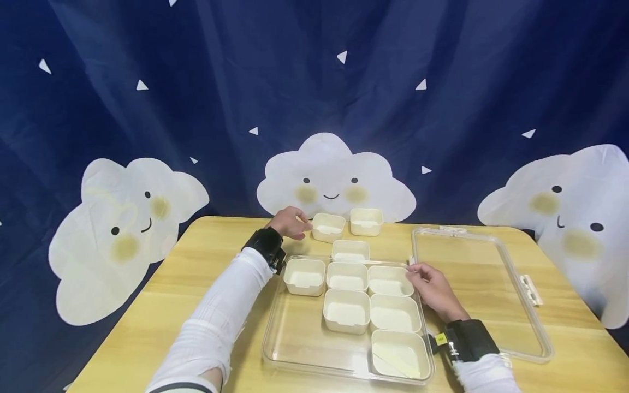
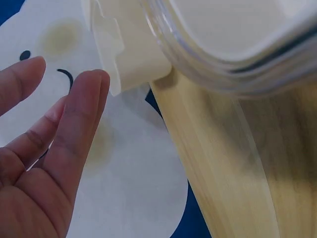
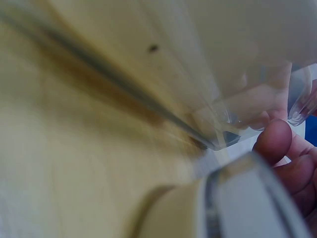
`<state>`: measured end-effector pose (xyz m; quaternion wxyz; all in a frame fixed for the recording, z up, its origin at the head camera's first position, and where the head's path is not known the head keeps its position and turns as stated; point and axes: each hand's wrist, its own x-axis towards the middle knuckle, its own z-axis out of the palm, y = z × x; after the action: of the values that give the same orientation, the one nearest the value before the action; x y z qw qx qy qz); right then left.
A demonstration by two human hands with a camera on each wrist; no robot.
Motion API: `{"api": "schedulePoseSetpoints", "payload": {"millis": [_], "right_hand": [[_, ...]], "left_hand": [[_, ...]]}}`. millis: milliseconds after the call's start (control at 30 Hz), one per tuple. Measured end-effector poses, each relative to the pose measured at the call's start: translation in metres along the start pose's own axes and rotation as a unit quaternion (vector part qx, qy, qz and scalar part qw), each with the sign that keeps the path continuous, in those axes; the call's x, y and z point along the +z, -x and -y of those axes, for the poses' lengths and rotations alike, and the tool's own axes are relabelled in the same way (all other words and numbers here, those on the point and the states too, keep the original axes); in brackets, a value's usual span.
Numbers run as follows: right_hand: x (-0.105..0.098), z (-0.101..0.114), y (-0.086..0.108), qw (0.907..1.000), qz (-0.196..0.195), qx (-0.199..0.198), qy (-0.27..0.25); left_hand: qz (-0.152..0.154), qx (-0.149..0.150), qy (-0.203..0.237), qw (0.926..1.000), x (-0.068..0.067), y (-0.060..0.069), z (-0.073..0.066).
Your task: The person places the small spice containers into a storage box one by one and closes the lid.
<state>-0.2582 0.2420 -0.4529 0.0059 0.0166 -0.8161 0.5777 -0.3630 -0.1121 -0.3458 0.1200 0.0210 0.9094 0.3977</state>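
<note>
My left hand (image 1: 291,222) reaches to the table's back edge, fingers fairly straight, beside a small cream bin (image 1: 328,228). In the left wrist view its fingertips (image 2: 89,84) lie close to the cream bin (image 2: 141,59); contact cannot be told. A shallow clear box (image 1: 295,349) stands in front with several cream bins inside, including a left rear one (image 1: 304,277) and a front right one (image 1: 400,355). My right hand (image 1: 437,289) grips the clear box's rim near its right rear corner, thumb (image 3: 275,141) against the wall.
A second loose bin (image 1: 366,222) stands at the back, and another bin (image 1: 350,251) at the clear box's rear wall. Right of the box lies a clear lid (image 1: 511,273) with white clips (image 1: 530,289). A blue curtain (image 1: 314,98) with clouds hangs behind the wooden table (image 1: 162,305).
</note>
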Motion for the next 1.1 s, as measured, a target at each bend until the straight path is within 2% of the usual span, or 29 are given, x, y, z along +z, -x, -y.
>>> {"api": "schedulePoseSetpoints", "payload": {"millis": [200, 367, 500, 700, 833, 933, 1033, 1100], "right_hand": [[0.0, 0.0, -0.001, 1.0, -0.007, 0.002, 0.006], [-0.001, 0.0, 0.001, 0.9999, -0.006, -0.009, 0.005], [0.001, -0.002, 0.002, 0.9998, -0.011, -0.016, 0.0], [0.003, -0.005, 0.002, 0.9998, -0.011, -0.012, -0.006], [0.003, -0.005, 0.002, 0.9998, -0.013, -0.011, -0.011], [0.003, -0.005, 0.002, 0.9997, -0.015, -0.011, -0.015], [0.003, -0.004, 0.001, 0.9997, -0.013, -0.009, -0.017], [0.003, -0.004, 0.0, 0.9997, -0.011, -0.007, -0.018]], "left_hand": [[-0.018, -0.028, -0.052, 0.9981, 0.001, -0.016, -0.003], [-0.034, -0.029, -0.094, 0.9946, 0.006, -0.028, -0.004], [-0.05, -0.032, -0.15, 0.9869, 0.008, -0.037, -0.004], [-0.064, -0.041, -0.204, 0.9761, 0.008, -0.039, -0.006], [-0.058, -0.036, -0.242, 0.9679, 0.008, -0.042, -0.008], [-0.037, -0.024, -0.271, 0.9615, 0.009, -0.044, -0.01], [-0.02, -0.014, -0.265, 0.964, 0.01, -0.043, -0.011], [-0.013, -0.01, -0.238, 0.971, 0.01, -0.041, -0.013]]}}
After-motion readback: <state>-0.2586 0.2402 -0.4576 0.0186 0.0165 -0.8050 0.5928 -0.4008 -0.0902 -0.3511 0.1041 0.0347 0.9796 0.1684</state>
